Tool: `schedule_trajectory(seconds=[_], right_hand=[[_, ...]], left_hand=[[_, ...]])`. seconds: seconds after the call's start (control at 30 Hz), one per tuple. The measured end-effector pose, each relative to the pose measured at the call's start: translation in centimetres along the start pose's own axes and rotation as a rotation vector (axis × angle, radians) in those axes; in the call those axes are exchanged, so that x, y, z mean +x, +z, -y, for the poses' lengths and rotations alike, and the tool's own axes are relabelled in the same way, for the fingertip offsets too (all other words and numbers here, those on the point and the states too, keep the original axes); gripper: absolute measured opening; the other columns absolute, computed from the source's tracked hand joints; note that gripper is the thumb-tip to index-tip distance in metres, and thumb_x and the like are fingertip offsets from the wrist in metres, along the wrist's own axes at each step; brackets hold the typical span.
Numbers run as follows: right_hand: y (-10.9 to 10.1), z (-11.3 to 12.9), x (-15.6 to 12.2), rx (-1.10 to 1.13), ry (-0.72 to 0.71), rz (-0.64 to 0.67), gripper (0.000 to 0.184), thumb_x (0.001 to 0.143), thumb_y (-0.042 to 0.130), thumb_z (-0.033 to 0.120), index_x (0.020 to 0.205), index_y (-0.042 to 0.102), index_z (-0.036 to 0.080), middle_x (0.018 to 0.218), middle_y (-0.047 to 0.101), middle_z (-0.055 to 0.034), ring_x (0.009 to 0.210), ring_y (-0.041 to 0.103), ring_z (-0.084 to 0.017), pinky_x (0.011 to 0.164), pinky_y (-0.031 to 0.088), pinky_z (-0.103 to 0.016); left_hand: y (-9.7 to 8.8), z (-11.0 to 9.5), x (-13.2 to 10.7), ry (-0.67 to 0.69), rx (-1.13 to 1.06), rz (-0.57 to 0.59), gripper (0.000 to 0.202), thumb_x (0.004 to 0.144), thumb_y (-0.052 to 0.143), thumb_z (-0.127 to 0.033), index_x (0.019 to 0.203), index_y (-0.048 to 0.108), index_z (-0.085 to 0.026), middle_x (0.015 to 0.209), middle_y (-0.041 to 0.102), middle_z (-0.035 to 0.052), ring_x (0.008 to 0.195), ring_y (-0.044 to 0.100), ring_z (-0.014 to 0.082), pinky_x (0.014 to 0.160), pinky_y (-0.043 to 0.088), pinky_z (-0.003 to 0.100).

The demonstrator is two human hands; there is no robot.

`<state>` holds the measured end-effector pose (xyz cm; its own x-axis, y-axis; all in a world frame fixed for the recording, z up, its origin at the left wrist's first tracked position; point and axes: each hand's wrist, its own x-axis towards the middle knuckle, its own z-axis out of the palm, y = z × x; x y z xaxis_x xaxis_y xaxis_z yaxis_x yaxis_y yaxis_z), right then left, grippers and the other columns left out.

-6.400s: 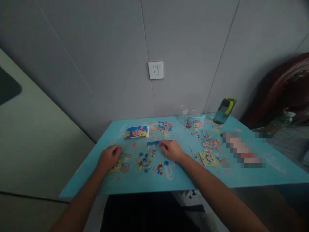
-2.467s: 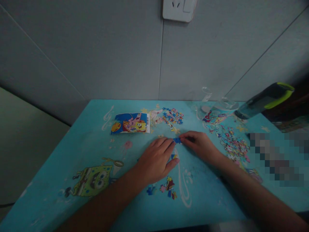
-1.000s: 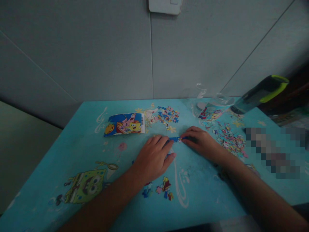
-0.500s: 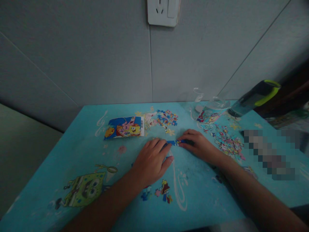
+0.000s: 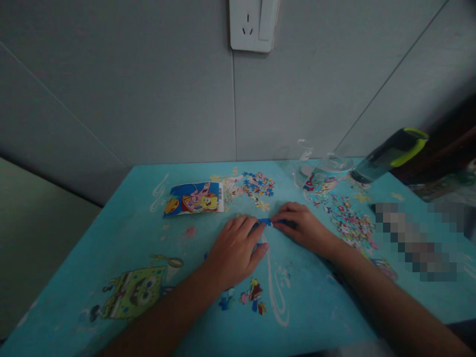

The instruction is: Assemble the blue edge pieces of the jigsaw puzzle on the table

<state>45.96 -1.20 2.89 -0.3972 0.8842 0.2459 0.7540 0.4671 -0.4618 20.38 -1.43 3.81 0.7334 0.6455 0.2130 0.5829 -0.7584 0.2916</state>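
A short blue strip of joined puzzle pieces lies on the turquoise cartoon-printed table. My left hand rests flat on the table with its fingertips touching the strip's left end. My right hand pinches the strip's right end between thumb and fingers. A few loose pieces lie near the front edge, partly under my left wrist.
A printed picture card and a small pile of pieces lie behind the hands. A larger scatter of pieces, a clear tub and a grey-green bottle sit at the right. A wall with a socket stands close behind.
The view came closer and tilted slightly. My left hand moved from the table's left side to the strip, meeting my right hand. Over the last second both hands stay almost still on the strip.
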Motion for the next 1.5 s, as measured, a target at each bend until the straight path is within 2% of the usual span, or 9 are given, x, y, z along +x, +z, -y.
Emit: schedule_trajectory(seconds=[0.3, 0.5, 0.67, 0.8, 0.9, 1.0, 1.1, 1.33, 1.5], right_hand=[[-0.2, 1.1, -0.3, -0.119, -0.055, 0.023, 0.020, 0.099, 0.061, 0.027, 0.110, 0.077, 0.026, 0.108, 0.067, -0.0080, 0.098, 0.061, -0.023, 0.087, 0.047, -0.042], [0.4, 2.9, -0.3, -0.153, -0.039, -0.024, 0.021, 0.101, 0.055, 0.021, 0.107, 0.076, 0.020, 0.105, 0.070, -0.0101, 0.097, 0.062, -0.024, 0.086, 0.047, -0.042], [0.8, 4.3, -0.9, -0.200, 0.027, -0.028, 0.023, 0.101, 0.055, 0.019, 0.118, 0.071, 0.020, 0.106, 0.071, -0.0093, 0.096, 0.063, -0.024, 0.088, 0.046, -0.042], [1.4, 5.0, -1.2, -0.258, 0.053, -0.047, 0.026, 0.101, 0.058, 0.026, 0.126, 0.066, 0.024, 0.108, 0.070, -0.0083, 0.099, 0.060, -0.026, 0.089, 0.045, -0.044], [1.9, 5.4, -1.1, -0.307, 0.083, -0.071, 0.020, 0.099, 0.062, 0.027, 0.117, 0.069, 0.025, 0.105, 0.069, -0.0076, 0.098, 0.059, -0.027, 0.087, 0.044, -0.044], [2.2, 5.7, -0.7, -0.326, 0.122, -0.077, 0.013, 0.099, 0.062, 0.030, 0.106, 0.070, 0.024, 0.098, 0.068, -0.0067, 0.095, 0.059, -0.026, 0.087, 0.044, -0.044], [2.6, 5.9, -0.4, -0.347, 0.125, -0.099, 0.018, 0.101, 0.057, 0.036, 0.104, 0.070, 0.023, 0.093, 0.067, -0.0063, 0.092, 0.059, -0.025, 0.089, 0.043, -0.045], [2.8, 6.2, -0.3, -0.395, 0.092, -0.098, 0.031, 0.098, 0.060, 0.049, 0.102, 0.071, 0.020, 0.091, 0.067, -0.0065, 0.089, 0.062, -0.025, 0.095, 0.041, -0.046], [2.4, 6.0, -0.2, -0.424, 0.092, -0.077, 0.028, 0.100, 0.058, 0.046, 0.098, 0.071, 0.021, 0.092, 0.067, -0.0063, 0.092, 0.062, -0.025, 0.094, 0.040, -0.045]], left_hand=[[-0.7, -0.2, -0.2, -0.002, -0.036, 0.014, 0.045, 0.105, 0.045, -0.042, 0.143, 0.052, -0.018, 0.137, 0.054, 0.0119, 0.128, 0.047, 0.0289, 0.111, 0.041, 0.052], [-1.2, 1.6, -2.4, 0.051, -0.034, -0.007, 0.051, 0.102, 0.049, -0.035, 0.149, 0.045, -0.017, 0.150, 0.047, 0.0136, 0.137, 0.044, 0.0299, 0.114, 0.042, 0.052], [-0.2, 3.6, -4.3, 0.075, 0.110, -0.053, 0.058, 0.096, 0.055, -0.034, 0.151, 0.045, -0.018, 0.154, 0.045, 0.0129, 0.138, 0.045, 0.0329, 0.112, 0.045, 0.051], [1.0, 4.7, -5.1, 0.094, 0.217, -0.114, 0.059, 0.094, 0.058, -0.036, 0.149, 0.048, -0.020, 0.152, 0.050, 0.0095, 0.131, 0.053, 0.0317, 0.104, 0.052, 0.045], [1.8, 5.5, -5.4, 0.086, 0.225, -0.159, 0.059, 0.094, 0.055, -0.035, 0.151, 0.045, -0.025, 0.148, 0.054, 0.0060, 0.126, 0.058, 0.0296, 0.101, 0.055, 0.044], [2.5, 6.3, -5.6, 0.079, 0.179, -0.144, 0.062, 0.095, 0.053, -0.034, 0.155, 0.039, -0.029, 0.150, 0.053, 0.0039, 0.127, 0.059, 0.0284, 0.100, 0.057, 0.042], [2.9, 6.6, -5.8, 0.065, 0.152, -0.141, 0.065, 0.095, 0.054, -0.034, 0.157, 0.035, -0.032, 0.151, 0.052, 0.0034, 0.130, 0.058, 0.0297, 0.104, 0.056, 0.045], [2.4, 5.8, -5.0, 0.034, 0.135, -0.152, 0.048, 0.098, 0.051, -0.036, 0.145, 0.055, -0.026, 0.148, 0.054, 0.0065, 0.132, 0.055, 0.0287, 0.111, 0.051, 0.045], [1.5, 5.1, -4.1, -0.008, 0.111, -0.139, 0.042, 0.101, 0.048, -0.036, 0.138, 0.061, -0.022, 0.145, 0.054, 0.0083, 0.131, 0.055, 0.0282, 0.112, 0.048, 0.047]])
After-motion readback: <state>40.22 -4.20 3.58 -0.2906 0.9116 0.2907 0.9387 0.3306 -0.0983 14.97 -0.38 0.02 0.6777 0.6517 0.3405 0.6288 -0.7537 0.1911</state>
